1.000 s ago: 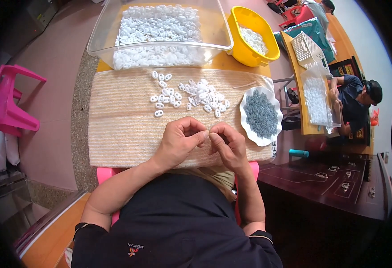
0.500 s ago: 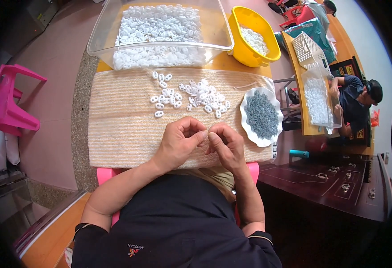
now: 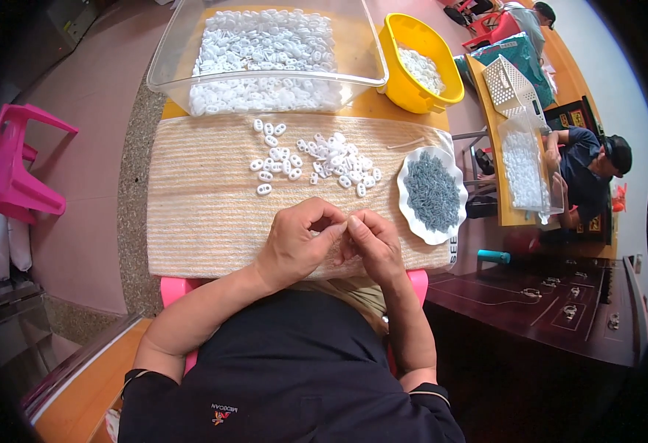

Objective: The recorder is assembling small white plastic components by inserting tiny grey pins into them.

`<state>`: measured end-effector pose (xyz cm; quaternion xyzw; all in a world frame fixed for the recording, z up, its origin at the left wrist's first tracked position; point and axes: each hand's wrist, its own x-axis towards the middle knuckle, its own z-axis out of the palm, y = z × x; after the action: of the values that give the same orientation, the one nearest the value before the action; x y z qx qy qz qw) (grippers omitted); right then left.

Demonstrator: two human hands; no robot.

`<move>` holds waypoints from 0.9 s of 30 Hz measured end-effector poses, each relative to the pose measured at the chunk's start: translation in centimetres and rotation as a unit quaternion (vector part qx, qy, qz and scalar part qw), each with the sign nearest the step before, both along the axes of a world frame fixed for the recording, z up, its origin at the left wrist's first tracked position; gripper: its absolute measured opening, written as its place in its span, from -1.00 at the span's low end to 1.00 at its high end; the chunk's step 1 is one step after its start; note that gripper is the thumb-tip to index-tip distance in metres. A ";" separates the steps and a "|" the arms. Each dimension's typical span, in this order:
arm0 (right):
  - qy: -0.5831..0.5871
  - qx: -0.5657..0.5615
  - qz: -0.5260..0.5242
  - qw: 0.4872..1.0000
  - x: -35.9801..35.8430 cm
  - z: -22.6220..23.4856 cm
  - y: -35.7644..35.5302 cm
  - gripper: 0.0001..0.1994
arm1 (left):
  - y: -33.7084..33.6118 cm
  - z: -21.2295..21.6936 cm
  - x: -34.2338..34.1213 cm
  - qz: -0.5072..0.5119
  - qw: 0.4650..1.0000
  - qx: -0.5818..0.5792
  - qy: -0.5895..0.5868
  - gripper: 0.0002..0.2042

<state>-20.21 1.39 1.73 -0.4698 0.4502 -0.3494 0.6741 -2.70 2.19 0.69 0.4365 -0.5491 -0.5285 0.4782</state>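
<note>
Left hand (image 3: 294, 240) and right hand (image 3: 368, 240) meet fingertip to fingertip above the near edge of the woven mat (image 3: 198, 214), pinching something too small to make out; its orientation and long axis cannot be told. Scattered white plastic pieces (image 3: 316, 159) lie on the mat well ahead of both hands, the plate of grey parts (image 3: 431, 193) just right. Hands unchanged from a second ago.

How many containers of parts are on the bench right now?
3: a clear tub of white pieces at the far edge, a yellow bowl right of it, and a white plate of grey bits beside the mat.
</note>
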 end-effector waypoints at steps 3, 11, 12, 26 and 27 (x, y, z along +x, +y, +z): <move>-0.060 0.036 -0.008 0.998 0.1 0.1 -0.1 -0.73 | -0.1 0.1 0.0 -0.001 1.000 -0.022 -0.016 -0.93; -0.112 0.064 -0.018 0.992 -0.1 -0.2 -0.1 -0.80 | -0.2 0.0 0.0 0.026 0.996 -0.069 -0.043 -0.94; -0.114 0.060 -0.018 0.992 -0.1 -0.3 -0.1 -0.82 | -0.2 0.0 -0.1 0.026 0.996 -0.069 -0.043 -0.94; 0.405 -0.376 -0.038 0.833 -0.2 -0.6 -1.6 -0.90 | -0.6 -0.2 0.0 0.059 0.993 0.078 0.070 -0.94; 0.429 -0.387 -0.046 0.815 -0.1 -0.6 -1.7 -0.91 | -0.7 -0.3 0.0 0.059 0.993 0.079 0.070 -0.94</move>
<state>-20.35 -0.28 1.12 -0.7729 0.5425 -0.2882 0.1589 -2.68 1.52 0.35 0.4663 -0.4440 -0.5704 0.5100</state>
